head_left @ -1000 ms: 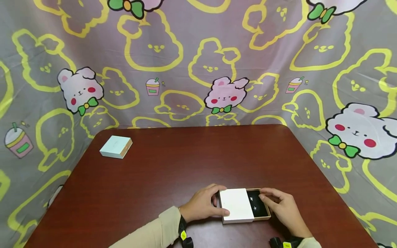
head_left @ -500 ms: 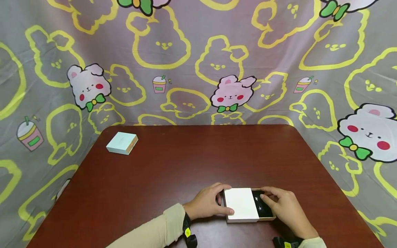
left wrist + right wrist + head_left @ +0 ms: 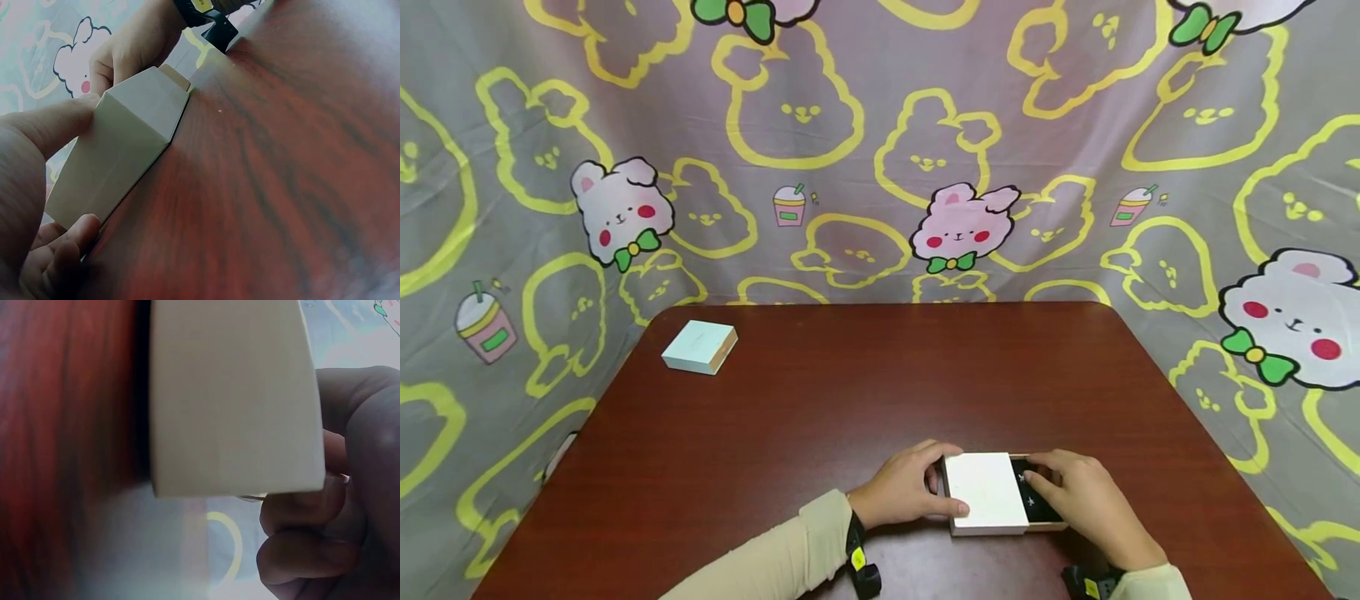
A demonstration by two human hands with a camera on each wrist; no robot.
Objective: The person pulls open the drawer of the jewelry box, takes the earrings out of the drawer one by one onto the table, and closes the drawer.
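Note:
A white sliding box has its sleeve (image 3: pixel 985 493) at the left and its inner tray (image 3: pixel 1047 526) partly drawn out at the right. Two small silver stars (image 3: pixel 1030 502) sit on the tray's black insert (image 3: pixel 1037 492). My left hand (image 3: pixel 906 487) grips the sleeve's left end, thumb on the near side and fingers at the far side. At the tray's far edge, my right hand (image 3: pixel 1086 500) curls its fingers, the thumb reaching over the insert. The right wrist view shows its curled fingers (image 3: pixel 306 550) beyond the tray's end wall (image 3: pixel 234 400).
Both hands work near the front of a dark red-brown table (image 3: pixel 850 383). A closed pale blue box (image 3: pixel 700 346) lies at the far left corner. Patterned cloth (image 3: pixel 842 150) hangs round the back and sides.
The right thumb and fingers have shifted slightly left over the insert. The left hand keeps its grip, and the tray stays about equally far out. The head view has turned slightly left.

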